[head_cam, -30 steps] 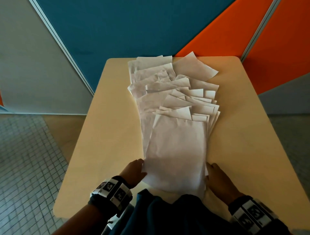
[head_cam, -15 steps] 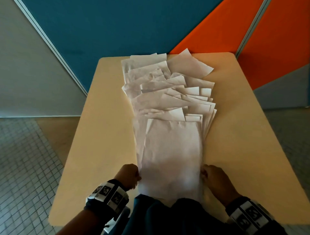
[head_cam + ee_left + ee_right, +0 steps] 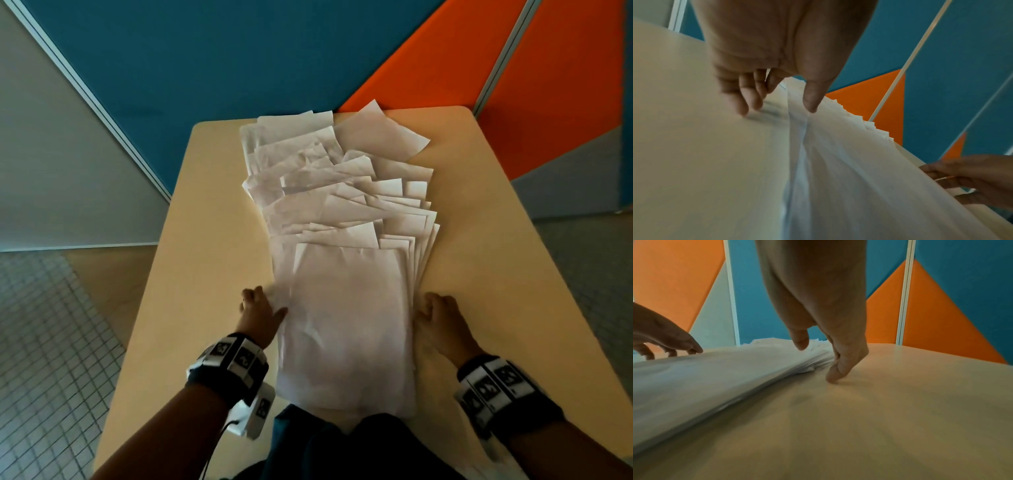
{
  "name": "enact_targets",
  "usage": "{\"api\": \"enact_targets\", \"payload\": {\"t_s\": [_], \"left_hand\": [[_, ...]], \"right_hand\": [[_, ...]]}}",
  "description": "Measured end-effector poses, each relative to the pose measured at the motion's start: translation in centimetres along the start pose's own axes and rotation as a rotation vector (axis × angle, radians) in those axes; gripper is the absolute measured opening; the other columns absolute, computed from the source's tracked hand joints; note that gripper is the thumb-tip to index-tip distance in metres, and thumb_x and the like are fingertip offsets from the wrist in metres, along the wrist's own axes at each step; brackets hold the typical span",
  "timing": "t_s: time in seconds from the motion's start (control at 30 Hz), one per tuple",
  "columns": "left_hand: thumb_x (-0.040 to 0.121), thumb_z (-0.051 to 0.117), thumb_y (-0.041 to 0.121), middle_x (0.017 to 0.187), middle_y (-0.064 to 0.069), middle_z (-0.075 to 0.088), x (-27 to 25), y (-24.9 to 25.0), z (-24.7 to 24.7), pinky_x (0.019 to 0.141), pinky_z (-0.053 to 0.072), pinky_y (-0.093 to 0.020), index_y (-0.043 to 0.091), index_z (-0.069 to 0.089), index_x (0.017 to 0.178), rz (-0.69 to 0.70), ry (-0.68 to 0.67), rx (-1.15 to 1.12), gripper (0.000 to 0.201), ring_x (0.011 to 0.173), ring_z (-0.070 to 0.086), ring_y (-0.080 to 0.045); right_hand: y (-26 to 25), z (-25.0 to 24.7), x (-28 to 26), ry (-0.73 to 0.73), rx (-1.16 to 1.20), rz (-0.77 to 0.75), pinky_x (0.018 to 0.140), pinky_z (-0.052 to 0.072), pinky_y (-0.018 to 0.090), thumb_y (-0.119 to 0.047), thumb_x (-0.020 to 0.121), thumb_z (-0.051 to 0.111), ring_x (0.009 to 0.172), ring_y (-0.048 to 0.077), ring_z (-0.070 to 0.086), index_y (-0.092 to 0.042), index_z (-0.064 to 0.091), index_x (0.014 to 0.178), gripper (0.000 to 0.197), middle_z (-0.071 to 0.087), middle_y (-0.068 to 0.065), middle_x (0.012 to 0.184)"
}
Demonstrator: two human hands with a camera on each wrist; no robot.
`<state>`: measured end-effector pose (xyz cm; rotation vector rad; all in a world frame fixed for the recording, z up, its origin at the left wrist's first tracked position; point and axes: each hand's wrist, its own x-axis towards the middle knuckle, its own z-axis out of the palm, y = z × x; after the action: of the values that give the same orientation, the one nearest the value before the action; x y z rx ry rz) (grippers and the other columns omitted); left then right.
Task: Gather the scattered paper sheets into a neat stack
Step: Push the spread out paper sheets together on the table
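Note:
Several white paper sheets (image 3: 329,178) lie fanned down the middle of the beige table (image 3: 496,274), overlapping from the far edge to the near one. The nearest sheets (image 3: 349,308) form a rough pile whose near end hangs slightly over the table edge. My left hand (image 3: 260,311) is at the pile's left side. In the left wrist view its fingertips (image 3: 744,105) touch the table and its thumb (image 3: 810,100) rests on the paper edge. My right hand (image 3: 440,318) is at the right side, fingertips (image 3: 833,378) on the table against the sheet edges, thumb (image 3: 800,342) above them.
Bare tabletop lies on both sides of the paper. Blue, orange and grey wall panels (image 3: 239,61) stand right behind the table's far edge. A tiled floor (image 3: 44,342) shows to the left. My dark trousers (image 3: 342,445) are at the near edge.
Both hands have slid forward along the sides of the near pile, away from the table's near edge. The left side of the sheets looks pushed in a little.

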<state>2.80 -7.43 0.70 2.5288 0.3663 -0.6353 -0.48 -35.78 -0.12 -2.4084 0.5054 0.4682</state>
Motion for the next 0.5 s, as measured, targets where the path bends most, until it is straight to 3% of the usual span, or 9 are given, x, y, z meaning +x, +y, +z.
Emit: {"api": "enact_targets", "payload": {"t_s": [0.1, 0.23, 0.33, 0.4, 0.5], "left_hand": [[0.09, 0.055, 0.026, 0.143, -0.027, 0.022, 1.6, 2.0, -0.1, 0.115, 0.021, -0.046, -0.006, 0.024, 0.138, -0.016, 0.035, -0.04, 0.066, 0.132, 0.027, -0.044], [0.089, 0.057, 0.025, 0.143, -0.029, 0.021, 3.3, 4.0, 0.5, 0.113, 0.023, -0.041, -0.009, 0.029, 0.135, -0.035, 0.025, -0.193, 0.064, 0.133, 0.027, -0.042], [0.088, 0.057, 0.028, 0.141, -0.03, 0.029, 4.4, 3.9, 0.5, 0.112, 0.022, -0.038, -0.009, 0.032, 0.135, -0.039, 0.021, -0.242, 0.065, 0.132, 0.029, -0.04], [0.087, 0.059, 0.027, 0.142, -0.029, 0.026, 4.9, 3.3, 0.0, 0.114, 0.023, -0.04, -0.009, 0.027, 0.138, -0.066, 0.07, -0.298, 0.07, 0.133, 0.028, -0.042], [0.086, 0.062, 0.024, 0.143, -0.028, 0.022, 6.0, 2.8, -0.7, 0.116, 0.025, -0.044, -0.008, 0.021, 0.139, -0.11, 0.118, -0.374, 0.075, 0.135, 0.027, -0.043]], "right_hand": [[-1.6, 0.6, 2.1, 0.048, 0.03, 0.059, 0.102, 0.034, 0.042, -0.029, 0.089, 0.055, 0.12, 0.038, 0.04, 0.002, 0.05, 0.114, 0.04, 0.044, 0.026, 0.129], [-3.6, 1.4, 3.4, 0.047, 0.039, 0.127, 0.111, 0.025, 0.043, -0.034, 0.091, 0.053, 0.131, 0.041, 0.029, -0.001, 0.034, 0.137, 0.06, 0.029, 0.026, 0.141], [-2.9, 1.4, 4.3, 0.078, 0.092, 0.128, 0.107, 0.029, 0.042, -0.031, 0.09, 0.055, 0.126, 0.04, 0.035, 0.002, 0.043, 0.128, 0.052, 0.037, 0.028, 0.134], [-2.0, 1.0, 4.9, 0.142, 0.116, 0.152, 0.105, 0.029, 0.041, -0.031, 0.089, 0.055, 0.122, 0.039, 0.037, 0.006, 0.047, 0.12, 0.049, 0.043, 0.031, 0.129], [-1.7, 0.3, 5.9, 0.182, 0.107, 0.19, 0.106, 0.027, 0.043, -0.034, 0.09, 0.053, 0.124, 0.04, 0.035, 0.007, 0.044, 0.124, 0.054, 0.041, 0.032, 0.131]]}}
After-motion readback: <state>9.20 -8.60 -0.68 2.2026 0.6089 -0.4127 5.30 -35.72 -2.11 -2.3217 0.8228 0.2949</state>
